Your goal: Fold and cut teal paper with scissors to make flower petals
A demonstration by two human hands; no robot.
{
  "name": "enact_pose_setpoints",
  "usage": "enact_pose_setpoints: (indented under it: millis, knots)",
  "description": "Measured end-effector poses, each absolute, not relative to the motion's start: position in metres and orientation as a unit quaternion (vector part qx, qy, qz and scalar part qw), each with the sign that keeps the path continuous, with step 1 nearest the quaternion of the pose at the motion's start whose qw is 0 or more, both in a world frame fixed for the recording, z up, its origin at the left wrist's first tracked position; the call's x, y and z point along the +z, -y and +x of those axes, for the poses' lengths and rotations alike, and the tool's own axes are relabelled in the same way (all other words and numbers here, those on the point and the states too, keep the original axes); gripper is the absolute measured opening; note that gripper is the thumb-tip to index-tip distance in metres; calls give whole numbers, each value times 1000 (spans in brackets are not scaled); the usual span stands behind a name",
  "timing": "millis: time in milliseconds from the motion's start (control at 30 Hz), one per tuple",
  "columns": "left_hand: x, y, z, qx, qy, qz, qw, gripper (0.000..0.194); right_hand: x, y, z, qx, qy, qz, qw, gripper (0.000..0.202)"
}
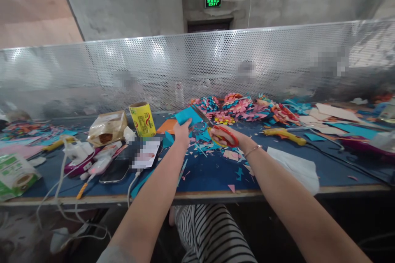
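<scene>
My left hand (183, 128) pinches a piece of blue paper (187, 115) above the blue table. In my right hand (220, 134) is a pair of scissors with red handles (232, 139). The scissor blades (201, 115) point up and left and meet the right side of the blue paper. Whether they are cutting through it I cannot tell. Beneath my hands lie blue and pink paper scraps (210, 148). An orange sheet (166, 126) rests just left of my left hand.
Piles of cut colored paper (237, 107) stand behind my hands. To the left are a yellow tube (142, 119), a paper bag (108, 127) and phones (147, 154) with cables. A yellow glue gun (285, 135) and a white sheet (293, 168) lie right. A perforated metal screen (173, 65) rises behind.
</scene>
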State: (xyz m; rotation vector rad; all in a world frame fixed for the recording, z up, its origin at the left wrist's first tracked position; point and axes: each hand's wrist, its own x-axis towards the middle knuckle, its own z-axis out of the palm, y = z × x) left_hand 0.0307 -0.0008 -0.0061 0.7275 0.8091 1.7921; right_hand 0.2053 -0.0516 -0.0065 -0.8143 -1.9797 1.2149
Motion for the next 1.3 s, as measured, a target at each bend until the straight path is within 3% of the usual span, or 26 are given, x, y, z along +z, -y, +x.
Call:
enact_pose_setpoints:
  millis: [100, 267, 800, 1300]
  knots:
    - [-3, -2, 25, 764, -348, 220, 497, 25, -9, 40, 204, 386, 743, -410, 362, 44]
    - [1, -1, 20, 769, -329, 146, 529, 23, -17, 27, 205, 202, 771, -515, 316, 45]
    - [1, -3, 28, 732, -302, 173, 585, 23, -29, 22, 203, 188, 791, -506, 288, 43]
    - [-1, 0, 32, 771, -291, 213, 525, 30, -27, 28, 204, 215, 799, -485, 283, 41]
